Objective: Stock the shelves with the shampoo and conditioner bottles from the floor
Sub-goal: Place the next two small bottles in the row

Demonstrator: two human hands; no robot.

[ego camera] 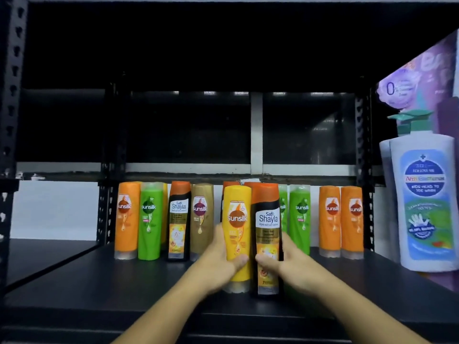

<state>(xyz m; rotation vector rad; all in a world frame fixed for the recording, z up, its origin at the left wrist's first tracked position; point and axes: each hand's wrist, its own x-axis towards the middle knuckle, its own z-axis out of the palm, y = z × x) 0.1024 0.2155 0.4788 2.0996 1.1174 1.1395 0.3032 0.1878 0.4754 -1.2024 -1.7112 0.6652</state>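
Observation:
My left hand [221,259] grips a yellow Sunsilk bottle [237,219] that stands upright on the black shelf [99,281]. Right beside it, my right hand [280,264] grips a black and orange Safi Shayla bottle [267,219], also upright. The two bottles touch each other near the middle of the shelf, in front of a back row. That row holds an orange bottle [126,219], a green bottle [149,219], another Safi Shayla bottle [178,219], a gold bottle [201,219], a green bottle [300,219] and two orange bottles [340,219].
A large white pump bottle [424,207] stands at the shelf's right end, in front of a purple package [422,78]. Black perforated uprights [12,95] frame the rack. Another shelf board spans overhead. Bare shelf surface lies at the front left.

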